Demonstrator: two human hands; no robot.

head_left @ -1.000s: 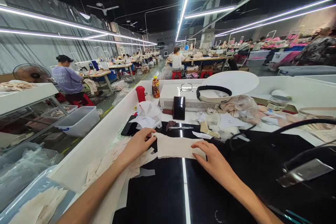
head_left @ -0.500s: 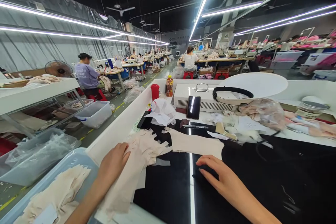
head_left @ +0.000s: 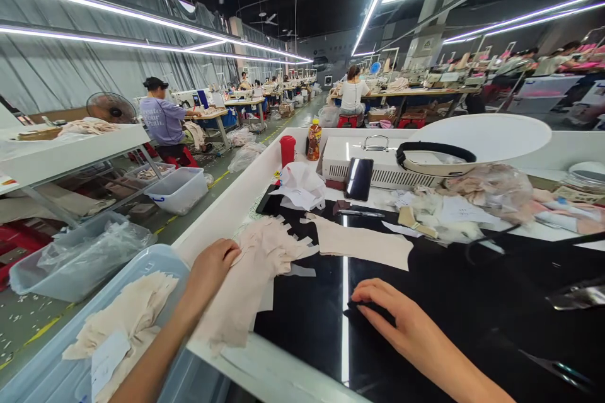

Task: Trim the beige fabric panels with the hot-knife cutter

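My left hand (head_left: 211, 269) rests on the near left end of a pile of beige cut fabric pieces (head_left: 255, 271) lying at the left edge of the black work surface (head_left: 449, 302); its fingers curl over the cloth. My right hand (head_left: 385, 315) lies flat on the black surface with fingers stretched out and holds nothing. A single beige fabric piece (head_left: 363, 243) lies spread just beyond my right hand, apart from it.
A pale blue bin (head_left: 61, 352) with more beige pieces sits at lower left. A phone (head_left: 359, 179) leans against a white machine (head_left: 378, 164). A red cup (head_left: 287, 150), a bottle (head_left: 314, 139), paper and fabric scraps crowd the back. Other people sit at far tables.
My left hand left the single beige piece and moved down-left onto the pile. My right hand drew back off that piece onto the black surface. The view shifted left.
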